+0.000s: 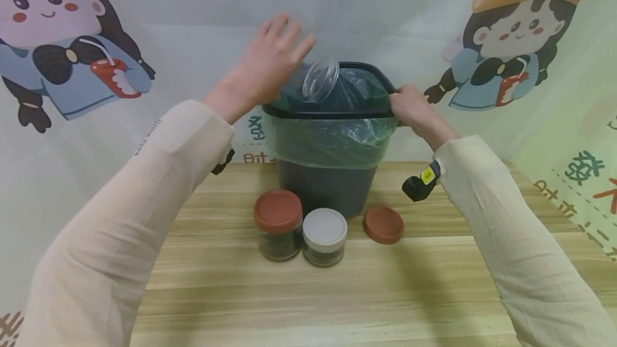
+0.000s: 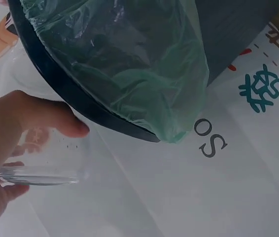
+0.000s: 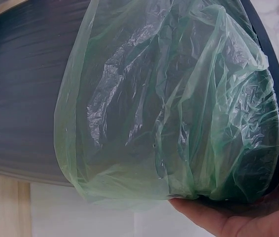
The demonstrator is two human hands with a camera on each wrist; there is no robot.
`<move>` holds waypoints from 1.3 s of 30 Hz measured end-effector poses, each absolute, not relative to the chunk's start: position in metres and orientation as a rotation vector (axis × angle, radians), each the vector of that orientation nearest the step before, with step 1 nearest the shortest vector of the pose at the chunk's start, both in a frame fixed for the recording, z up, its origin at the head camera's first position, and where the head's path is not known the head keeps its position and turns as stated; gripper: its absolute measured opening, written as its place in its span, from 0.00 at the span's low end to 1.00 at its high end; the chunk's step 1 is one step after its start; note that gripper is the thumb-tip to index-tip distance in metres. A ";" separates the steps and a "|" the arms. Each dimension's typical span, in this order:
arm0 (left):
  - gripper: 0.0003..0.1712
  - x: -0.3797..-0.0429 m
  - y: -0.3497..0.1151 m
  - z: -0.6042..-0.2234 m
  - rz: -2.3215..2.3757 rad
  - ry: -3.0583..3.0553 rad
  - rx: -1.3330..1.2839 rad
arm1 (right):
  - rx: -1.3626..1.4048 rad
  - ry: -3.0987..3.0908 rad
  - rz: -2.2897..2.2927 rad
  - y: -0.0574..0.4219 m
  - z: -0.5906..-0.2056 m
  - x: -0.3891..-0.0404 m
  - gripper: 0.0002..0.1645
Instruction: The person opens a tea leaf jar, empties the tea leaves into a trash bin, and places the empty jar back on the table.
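Observation:
My left hand (image 1: 267,60) holds a clear jar (image 1: 320,80) tilted over the trash bin (image 1: 328,189), the jar's round mouth facing right. In the left wrist view, the thumb lies along the side of the clear jar (image 2: 55,153) and the fingertips are around its base, close outside the bin's dark rim (image 2: 60,94). At the bin's right side, my right hand (image 1: 414,111) grips the black rim (image 1: 337,114) over the folded edge of a green plastic bag (image 1: 332,141). The bag lines the bin and hangs down its outside in the right wrist view.
In front of the bin stand a jar with a red lid (image 1: 278,218) and a shorter jar with a white lid (image 1: 325,232), side by side. A loose red lid (image 1: 383,224) lies to their right on the wooden table (image 1: 308,304). A printed cloth (image 1: 193,58) hangs behind.

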State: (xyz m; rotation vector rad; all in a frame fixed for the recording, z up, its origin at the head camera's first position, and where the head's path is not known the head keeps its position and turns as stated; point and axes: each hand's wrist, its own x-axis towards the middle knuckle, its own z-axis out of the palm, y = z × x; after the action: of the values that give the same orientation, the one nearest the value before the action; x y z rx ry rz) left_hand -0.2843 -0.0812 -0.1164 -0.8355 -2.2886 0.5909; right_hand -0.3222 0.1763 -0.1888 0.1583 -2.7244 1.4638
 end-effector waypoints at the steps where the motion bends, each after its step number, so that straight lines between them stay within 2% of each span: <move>1: 0.51 -0.284 -0.082 -0.116 0.551 -2.318 -0.807 | 0.159 -2.736 1.456 0.172 -0.183 -0.312 0.23; 6: 0.50 -0.283 -0.086 -0.112 0.399 -2.412 -0.658 | 0.144 -2.773 1.386 0.162 -0.171 -0.291 0.24; 13: 0.50 -0.281 -0.093 -0.106 0.066 -2.491 -0.577 | 0.128 -2.770 1.358 0.161 -0.171 -0.289 0.23; 21: 0.58 -0.278 -0.095 -0.109 -0.448 -2.620 -0.422 | 0.091 -2.779 1.387 0.159 -0.171 -0.289 0.24; 34: 0.57 -0.272 -0.098 -0.111 -1.085 -2.626 -0.161 | 0.057 -2.735 1.369 0.162 -0.170 -0.290 0.25; 39: 0.58 -0.267 -0.099 -0.117 -1.384 -2.556 -0.088 | 0.018 -2.736 1.350 0.161 -0.170 -0.287 0.29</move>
State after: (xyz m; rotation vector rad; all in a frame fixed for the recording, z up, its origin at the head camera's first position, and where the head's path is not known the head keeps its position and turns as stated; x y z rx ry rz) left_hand -0.2671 -0.0991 -0.1174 -0.0883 -2.5558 -1.3842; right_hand -0.2870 0.1609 -0.1698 0.0179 -2.7363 1.3495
